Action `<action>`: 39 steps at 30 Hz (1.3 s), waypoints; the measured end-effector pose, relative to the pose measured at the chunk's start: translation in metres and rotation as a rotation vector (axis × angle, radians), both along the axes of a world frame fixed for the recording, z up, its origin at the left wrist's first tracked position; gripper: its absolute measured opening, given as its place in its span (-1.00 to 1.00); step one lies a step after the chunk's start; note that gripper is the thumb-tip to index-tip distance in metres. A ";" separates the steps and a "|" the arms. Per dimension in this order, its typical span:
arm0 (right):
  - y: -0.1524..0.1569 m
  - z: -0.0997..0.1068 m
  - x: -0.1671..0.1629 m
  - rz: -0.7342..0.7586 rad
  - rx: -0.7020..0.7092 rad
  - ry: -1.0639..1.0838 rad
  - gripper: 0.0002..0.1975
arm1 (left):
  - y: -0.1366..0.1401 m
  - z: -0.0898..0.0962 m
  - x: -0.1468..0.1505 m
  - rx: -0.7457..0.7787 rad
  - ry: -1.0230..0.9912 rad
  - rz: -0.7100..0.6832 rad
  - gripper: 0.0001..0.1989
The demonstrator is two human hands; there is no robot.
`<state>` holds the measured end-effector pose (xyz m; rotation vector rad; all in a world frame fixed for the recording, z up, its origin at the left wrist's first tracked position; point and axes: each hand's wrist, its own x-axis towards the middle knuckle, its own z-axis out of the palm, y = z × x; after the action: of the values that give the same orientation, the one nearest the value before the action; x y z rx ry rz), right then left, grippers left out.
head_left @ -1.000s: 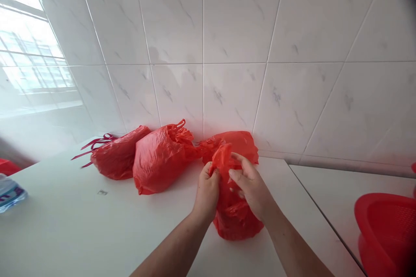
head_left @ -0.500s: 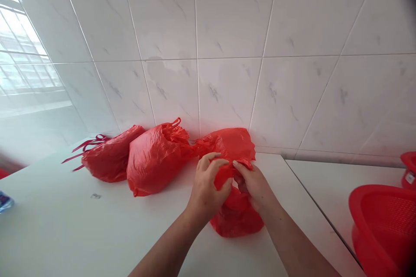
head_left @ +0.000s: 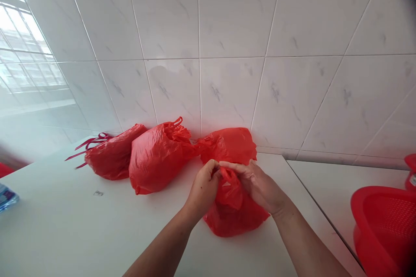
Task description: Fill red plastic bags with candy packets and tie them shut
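a tiled wall (head_left: 234, 17) stands behind a white table (head_left: 81, 229). on it sits one red front bag (head_left: 234, 220), at both hands. the step looks like working its gathered top: the left hand (head_left: 203, 188) pinches the plastic between thumb and finger, while the right hand (head_left: 263, 186) lies alongside, fingers stretched toward that pinch; whether it grips, i cannot tell. the next move seems to call for a steady pinch. three more red bags: a rear bag (head_left: 227, 143) just behind the front bag, a plump bag (head_left: 159, 160) and a stringed bag (head_left: 112, 158) left of it. well to the front bag's right, one basket (head_left: 373, 233).
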<state>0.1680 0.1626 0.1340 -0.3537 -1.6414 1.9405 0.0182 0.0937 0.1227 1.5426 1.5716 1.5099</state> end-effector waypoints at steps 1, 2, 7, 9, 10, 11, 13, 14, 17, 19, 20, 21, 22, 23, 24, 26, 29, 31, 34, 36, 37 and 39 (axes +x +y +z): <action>0.000 0.000 0.000 -0.021 0.022 -0.033 -0.60 | 0.001 -0.002 -0.001 -0.014 0.000 0.016 -0.87; 0.000 -0.001 0.000 -0.049 0.060 -0.076 -0.63 | 0.002 -0.003 -0.001 -0.022 0.009 0.033 -0.87; 0.003 -0.010 -0.010 -0.299 0.338 -0.334 -0.55 | 0.000 -0.003 0.000 -0.039 0.074 0.079 -0.87; 0.004 -0.015 -0.015 -0.454 0.426 -0.430 -0.63 | -0.003 -0.001 0.002 -0.053 0.156 0.082 -0.87; 0.005 -0.018 -0.016 -0.515 0.470 -0.470 -0.68 | -0.004 0.000 0.003 -0.062 0.209 0.084 -0.87; 0.005 -0.019 -0.017 -0.555 0.509 -0.500 -0.71 | -0.004 0.000 0.004 -0.070 0.260 0.087 -0.87; 0.005 -0.020 -0.018 -0.555 0.539 -0.512 -0.70 | -0.005 0.000 0.005 -0.081 0.336 0.095 -0.87; 0.005 -0.019 -0.017 -0.517 0.510 -0.482 -0.67 | -0.004 0.000 0.005 -0.082 0.351 0.098 -0.86; 0.005 -0.015 -0.013 -0.319 0.253 -0.287 -0.68 | -0.003 -0.001 0.002 -0.080 0.394 0.114 -0.86; 0.006 -0.013 -0.012 -0.246 0.064 -0.149 -0.73 | -0.003 0.000 0.000 -0.069 0.421 0.117 -0.86; 0.007 -0.013 -0.012 -0.252 0.010 -0.115 -0.72 | -0.004 0.001 -0.001 -0.054 0.440 0.112 -0.86; 0.008 -0.015 -0.013 -0.292 0.008 -0.126 -0.71 | -0.005 0.003 -0.001 -0.028 0.474 0.100 -0.86; 0.010 -0.016 -0.013 -0.358 0.048 -0.176 -0.71 | -0.007 0.004 -0.002 0.008 0.526 0.082 -0.86; 0.013 -0.019 -0.014 -0.437 0.112 -0.252 -0.72 | -0.010 0.005 -0.003 0.047 0.588 0.060 -0.85; 0.016 -0.022 -0.014 -0.520 0.185 -0.335 -0.74 | -0.014 0.006 -0.005 0.082 0.658 0.043 -0.84; 0.024 -0.031 -0.011 -0.685 0.307 -0.455 -0.77 | -0.027 0.006 -0.010 0.112 0.787 0.025 -0.81; 0.041 -0.048 0.000 -0.873 0.389 -0.501 -0.78 | -0.051 0.004 -0.022 0.048 0.885 0.007 -0.78; 0.050 -0.061 0.007 -0.932 0.416 -0.532 -0.79 | -0.066 0.000 -0.030 0.002 0.894 -0.036 -0.78; 0.059 -0.073 0.011 -0.909 0.412 -0.540 -0.84 | -0.080 -0.002 -0.036 -0.061 0.789 -0.074 -0.79; 0.060 -0.074 0.012 -0.862 0.394 -0.506 -0.83 | -0.083 0.000 -0.036 -0.124 0.628 -0.031 -0.81; 0.060 -0.073 0.013 -0.827 0.368 -0.473 -0.79 | -0.082 0.001 -0.034 -0.156 0.520 0.000 -0.82; 0.058 -0.069 0.018 -0.698 0.243 -0.373 -0.68 | -0.078 0.002 -0.031 -0.213 0.263 0.034 -0.86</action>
<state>0.1862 0.2207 0.0646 -1.0742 -1.6464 1.1868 -0.0128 0.0161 0.1249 1.6470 1.8463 1.1475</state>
